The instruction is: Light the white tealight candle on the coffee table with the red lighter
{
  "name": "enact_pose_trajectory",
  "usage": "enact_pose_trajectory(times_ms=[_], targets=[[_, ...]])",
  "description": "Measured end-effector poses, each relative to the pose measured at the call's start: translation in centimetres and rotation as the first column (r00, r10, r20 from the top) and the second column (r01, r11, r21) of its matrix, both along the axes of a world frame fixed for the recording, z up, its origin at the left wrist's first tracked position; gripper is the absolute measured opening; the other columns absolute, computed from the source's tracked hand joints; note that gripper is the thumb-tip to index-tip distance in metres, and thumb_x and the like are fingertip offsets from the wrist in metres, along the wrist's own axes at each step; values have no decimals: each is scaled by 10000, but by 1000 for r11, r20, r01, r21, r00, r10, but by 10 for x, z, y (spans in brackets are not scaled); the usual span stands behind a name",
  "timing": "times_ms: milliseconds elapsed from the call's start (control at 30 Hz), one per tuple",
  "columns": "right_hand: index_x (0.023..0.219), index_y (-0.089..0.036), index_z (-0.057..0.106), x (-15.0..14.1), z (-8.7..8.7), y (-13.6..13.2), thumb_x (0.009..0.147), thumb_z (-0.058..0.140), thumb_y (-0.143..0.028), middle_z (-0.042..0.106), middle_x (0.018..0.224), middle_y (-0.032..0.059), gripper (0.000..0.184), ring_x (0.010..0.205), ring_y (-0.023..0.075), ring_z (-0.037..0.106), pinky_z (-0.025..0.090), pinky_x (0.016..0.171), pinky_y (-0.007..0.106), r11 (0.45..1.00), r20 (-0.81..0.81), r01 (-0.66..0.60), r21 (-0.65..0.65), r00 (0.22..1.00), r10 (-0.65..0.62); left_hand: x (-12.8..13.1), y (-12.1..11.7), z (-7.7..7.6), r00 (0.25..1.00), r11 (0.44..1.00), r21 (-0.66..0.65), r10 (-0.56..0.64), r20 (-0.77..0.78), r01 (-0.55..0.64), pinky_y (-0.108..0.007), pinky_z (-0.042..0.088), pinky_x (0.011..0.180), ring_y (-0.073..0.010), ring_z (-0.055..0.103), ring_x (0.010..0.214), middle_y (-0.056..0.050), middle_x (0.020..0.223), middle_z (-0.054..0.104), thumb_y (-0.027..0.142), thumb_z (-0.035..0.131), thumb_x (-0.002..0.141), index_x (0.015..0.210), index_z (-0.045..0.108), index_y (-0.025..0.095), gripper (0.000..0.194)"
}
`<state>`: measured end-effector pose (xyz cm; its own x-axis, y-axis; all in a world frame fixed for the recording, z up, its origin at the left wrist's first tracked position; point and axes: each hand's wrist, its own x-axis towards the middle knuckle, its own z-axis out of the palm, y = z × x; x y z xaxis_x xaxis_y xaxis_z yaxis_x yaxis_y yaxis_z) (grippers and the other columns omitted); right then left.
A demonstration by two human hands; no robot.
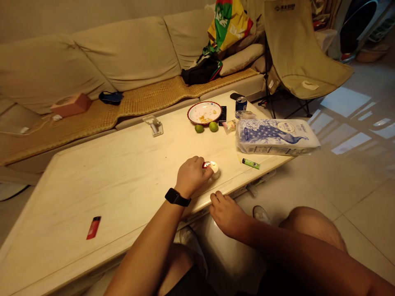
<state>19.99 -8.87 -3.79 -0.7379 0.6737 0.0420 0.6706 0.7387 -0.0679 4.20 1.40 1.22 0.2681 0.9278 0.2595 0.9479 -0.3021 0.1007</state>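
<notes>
My left hand (pixel 193 174), with a black watch on its wrist, is closed around a small red lighter (pixel 206 165), most of it hidden by the fingers. Right beside the thumb stands a short white candle (pixel 215 171) on the table, with a bright glow at its top. My right hand (pixel 226 211) is at the table's near edge with its fingers curled in, and no object shows in it. A green lighter (pixel 251 163) lies to the right of the candle. Another red lighter (pixel 94 227) lies apart at the table's left.
On the long pale table (pixel 129 176) are a plate (pixel 200 113) with food scraps, two green limes (pixel 213 126), a can (pixel 241 104), a large tissue pack (pixel 274 135) and a white plastic holder (pixel 153 126). Behind stand a sofa (pixel 129 53) and a folding chair (pixel 302 61).
</notes>
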Motion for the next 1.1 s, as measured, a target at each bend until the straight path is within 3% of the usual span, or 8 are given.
enact_pose_trajectory(times_ms=[167, 467, 1100], targets=[[921, -121, 648, 0, 1, -1, 900, 539, -193, 551, 1020, 163, 132, 980, 289, 460, 431, 729, 395, 1000, -1, -4, -4, 1000, 4, -20, -3, 1, 993, 995, 71, 66, 94, -73, -331, 381, 671, -198, 550, 749, -45, 784, 593, 481, 475, 916, 794, 517, 216, 295], [922, -126, 651, -2, 1, 0, 909, 519, -192, 551, 1024, 172, 148, 975, 295, 454, 433, 726, 398, 1000, 4, 3, -5, 1000, -3, -56, -8, -2, 983, 986, 91, 126, 135, -138, -326, 342, 645, -184, 501, 693, -17, 719, 529, 476, 484, 917, 733, 437, 232, 309], [918, -123, 650, -2, 1, 0, 886, 553, -185, 550, 1013, 157, 120, 981, 284, 455, 441, 726, 386, 1000, 11, 7, -15, 1000, -7, -58, -9, 0, 981, 986, 54, 147, 125, -155, -327, 346, 638, -183, 516, 695, -24, 728, 557, 488, 460, 923, 733, 446, 232, 319]])
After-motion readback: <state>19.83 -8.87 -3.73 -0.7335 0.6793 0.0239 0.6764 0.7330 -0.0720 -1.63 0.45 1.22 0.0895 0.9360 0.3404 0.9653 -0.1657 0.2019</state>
